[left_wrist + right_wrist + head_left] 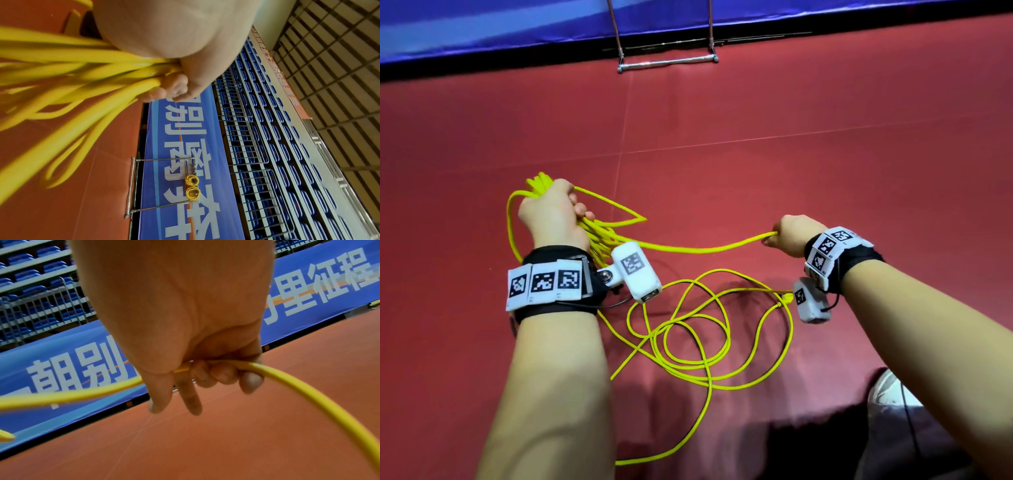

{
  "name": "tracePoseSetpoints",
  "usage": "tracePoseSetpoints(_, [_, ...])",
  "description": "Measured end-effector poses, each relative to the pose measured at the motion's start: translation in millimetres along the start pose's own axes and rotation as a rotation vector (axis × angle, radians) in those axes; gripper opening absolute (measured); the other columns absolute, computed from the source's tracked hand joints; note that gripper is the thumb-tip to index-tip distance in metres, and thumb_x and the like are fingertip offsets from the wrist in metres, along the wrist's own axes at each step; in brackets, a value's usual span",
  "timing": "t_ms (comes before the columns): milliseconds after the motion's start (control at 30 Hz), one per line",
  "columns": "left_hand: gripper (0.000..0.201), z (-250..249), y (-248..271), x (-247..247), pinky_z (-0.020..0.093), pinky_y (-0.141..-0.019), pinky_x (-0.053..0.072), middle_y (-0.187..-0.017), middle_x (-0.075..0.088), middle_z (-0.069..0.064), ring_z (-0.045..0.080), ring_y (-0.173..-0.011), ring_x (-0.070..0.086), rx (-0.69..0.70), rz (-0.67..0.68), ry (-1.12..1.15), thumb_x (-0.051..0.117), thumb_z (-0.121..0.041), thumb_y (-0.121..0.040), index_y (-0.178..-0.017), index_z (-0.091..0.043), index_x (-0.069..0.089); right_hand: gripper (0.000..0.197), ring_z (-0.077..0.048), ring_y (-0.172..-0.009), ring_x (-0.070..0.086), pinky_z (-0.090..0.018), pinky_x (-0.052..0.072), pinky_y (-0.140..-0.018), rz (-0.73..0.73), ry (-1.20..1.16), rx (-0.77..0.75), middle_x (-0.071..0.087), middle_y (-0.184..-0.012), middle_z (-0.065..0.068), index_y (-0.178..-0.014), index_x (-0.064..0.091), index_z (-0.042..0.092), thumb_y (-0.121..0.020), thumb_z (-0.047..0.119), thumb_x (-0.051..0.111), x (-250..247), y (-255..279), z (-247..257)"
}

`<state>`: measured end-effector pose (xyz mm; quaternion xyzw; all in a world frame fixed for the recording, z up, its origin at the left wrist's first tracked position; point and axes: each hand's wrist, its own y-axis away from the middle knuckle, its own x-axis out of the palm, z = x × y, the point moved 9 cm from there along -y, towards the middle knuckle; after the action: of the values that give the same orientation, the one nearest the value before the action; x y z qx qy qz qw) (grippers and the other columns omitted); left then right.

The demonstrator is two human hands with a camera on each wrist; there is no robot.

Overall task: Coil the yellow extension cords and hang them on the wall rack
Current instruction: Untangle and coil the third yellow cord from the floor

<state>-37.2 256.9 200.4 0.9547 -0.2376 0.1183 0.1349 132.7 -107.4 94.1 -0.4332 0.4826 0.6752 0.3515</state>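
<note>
My left hand (558,212) grips a bunch of coiled loops of the yellow extension cord (599,236), fingers curled round them; in the left wrist view the loops (86,76) fan out from the fist (174,91). One strand (698,248) runs across to my right hand (786,234), which holds it with curled fingers (222,374). The strand (308,386) curves down past that hand. Loose cord (688,335) lies tangled on the red floor below my wrists. The metal wall rack (667,63) stands at the blue barrier ahead, with two small yellow coils (192,186) hanging on it.
Red floor (791,154) stretches ahead to a blue banner barrier (482,31). Behind it are metal railings and blue stadium seats (277,146). A white shoe (887,394) shows at the lower right.
</note>
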Motion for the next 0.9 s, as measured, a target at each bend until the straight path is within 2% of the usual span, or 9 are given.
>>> tracePoseSetpoints(167, [0.027,13,10,21,0.018,-0.04,0.028,-0.052,0.038,0.003,0.011,-0.032,0.03,0.013,0.154,-0.217,0.057,0.0,-0.084,-0.068,-0.015,0.042,0.026,-0.029,-0.077,0.062,-0.032,0.05,-0.067,-0.111,-0.258,0.0,0.067,-0.084,-0.011,-0.092,0.066,0.008,-0.083,0.032,0.065,-28,5,24])
tracePoseSetpoints(233, [0.025,22,16,28,0.017,-0.04,0.029,-0.054,0.039,0.003,0.011,-0.031,0.031,0.003,0.19,-0.276,0.059,-0.002,-0.084,-0.069,-0.015,0.043,0.016,-0.026,-0.057,0.052,-0.028,0.043,-0.052,-0.112,-0.528,0.015,0.056,-0.068,-0.011,-0.083,0.062,0.006,-0.082,0.022,0.064,-31,6,32])
tracePoseSetpoints(333, [0.026,32,25,38,0.018,-0.04,0.03,-0.052,0.04,0.002,0.011,-0.031,0.032,0.009,0.239,-0.338,0.061,-0.003,-0.083,-0.068,-0.016,0.045,0.007,-0.019,-0.048,0.036,-0.021,0.03,-0.044,-0.075,-0.986,0.035,0.045,-0.068,-0.015,-0.082,0.059,0.003,-0.081,0.001,0.052,-29,8,44])
tracePoseSetpoints(433, [0.028,39,33,48,0.018,-0.039,0.03,-0.05,0.042,0.001,0.011,-0.033,0.033,0.011,0.283,-0.372,0.061,-0.002,-0.083,-0.064,-0.017,0.046,0.018,-0.018,-0.051,0.042,-0.019,0.038,-0.043,0.077,-1.353,0.059,0.049,-0.069,-0.014,-0.098,0.055,0.002,-0.089,-0.008,0.043,-25,16,60])
tracePoseSetpoints(533, [0.027,44,38,56,0.017,-0.039,0.029,-0.046,0.044,-0.002,0.011,-0.034,0.036,-0.009,0.319,-0.393,0.064,-0.005,-0.084,-0.065,-0.017,0.049,0.038,-0.022,-0.064,0.062,-0.027,0.055,-0.054,0.285,-1.539,0.03,0.059,-0.082,-0.014,-0.114,0.051,0.007,-0.09,-0.015,0.033,-21,24,76])
tracePoseSetpoints(667, [0.025,47,43,62,0.018,-0.039,0.03,-0.049,0.045,-0.001,0.011,-0.036,0.04,-0.026,0.36,-0.398,0.066,-0.007,-0.086,-0.067,-0.016,0.052,0.033,-0.026,-0.077,0.073,-0.037,0.06,-0.063,0.403,-1.705,0.032,0.072,-0.098,-0.01,-0.119,0.047,0.013,-0.097,-0.01,0.04,-16,25,83])
tracePoseSetpoints(767, [0.021,51,48,68,0.02,-0.04,0.035,-0.051,0.046,0.001,0.013,-0.037,0.043,-0.036,0.396,-0.399,0.066,-0.007,-0.086,-0.071,-0.014,0.053,0.011,-0.014,-0.058,0.066,-0.018,0.048,-0.05,0.399,-1.738,0.075,0.072,-0.086,-0.006,-0.101,0.052,0.01,-0.1,0.002,0.045,-8,24,88])
tracePoseSetpoints(833, [0.021,56,54,73,0.02,-0.039,0.037,-0.05,0.046,0.001,0.014,-0.037,0.044,-0.055,0.431,-0.401,0.067,-0.007,-0.087,-0.072,-0.013,0.053,0.016,-0.006,-0.044,0.049,-0.013,0.034,-0.041,0.369,-1.765,0.089,0.065,-0.077,-0.006,-0.088,0.052,0.008,-0.101,0.006,0.045,-5,20,91])
tracePoseSetpoints(900, [0.023,62,61,78,0.021,-0.04,0.038,-0.049,0.046,0.0,0.013,-0.035,0.042,-0.086,0.462,-0.403,0.067,-0.008,-0.088,-0.071,-0.014,0.052,0.016,-0.007,-0.044,0.047,-0.014,0.034,-0.04,0.367,-1.861,0.13,0.06,-0.072,-0.009,-0.088,0.052,0.006,-0.1,0.003,0.043,-4,18,95])
